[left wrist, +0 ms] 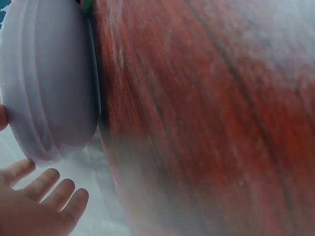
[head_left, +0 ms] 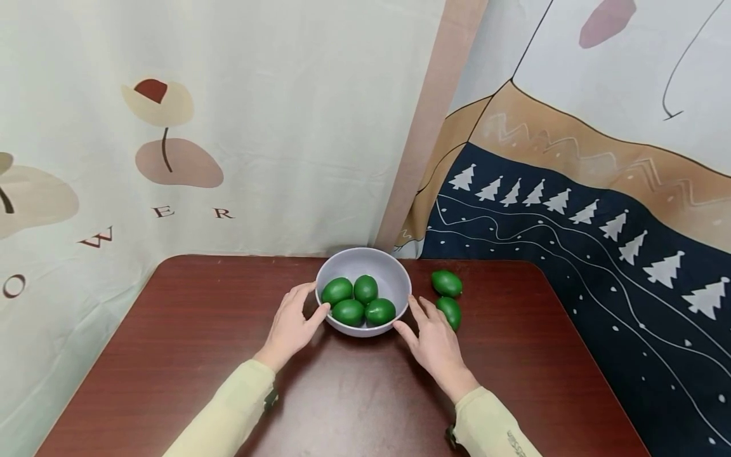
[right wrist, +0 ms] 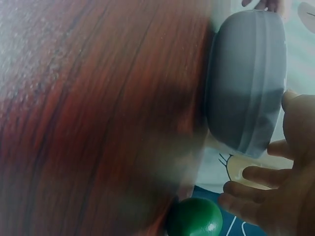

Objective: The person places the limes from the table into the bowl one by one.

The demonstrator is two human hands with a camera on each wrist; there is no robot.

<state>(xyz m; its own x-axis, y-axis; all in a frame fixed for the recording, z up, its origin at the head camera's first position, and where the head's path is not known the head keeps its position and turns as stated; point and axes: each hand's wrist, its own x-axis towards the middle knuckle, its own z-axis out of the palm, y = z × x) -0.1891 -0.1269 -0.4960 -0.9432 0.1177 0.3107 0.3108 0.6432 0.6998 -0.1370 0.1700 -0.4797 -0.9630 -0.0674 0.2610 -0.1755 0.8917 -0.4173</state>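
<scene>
A light purple-grey bowl (head_left: 363,258) stands upright at the back of the table, several green limes (head_left: 348,313) inside it. My left hand (head_left: 289,325) is at its left side, thumb and fingertips right at the rim. In the left wrist view, an index fingertip meets the bowl's side (left wrist: 59,83) while the other fingers are spread. At the right rim, my right hand (head_left: 435,343) touches with thumb and index finger, its other fingers loosely extended. Two more limes (head_left: 447,283) lie just beyond that hand, the nearer partly hidden by it.
The dark red-brown wooden table (head_left: 200,330) ends just behind the bowl. A pale printed curtain (head_left: 274,127) hangs along the back edge, and a navy cloth with white trees (head_left: 571,266) hangs on the right.
</scene>
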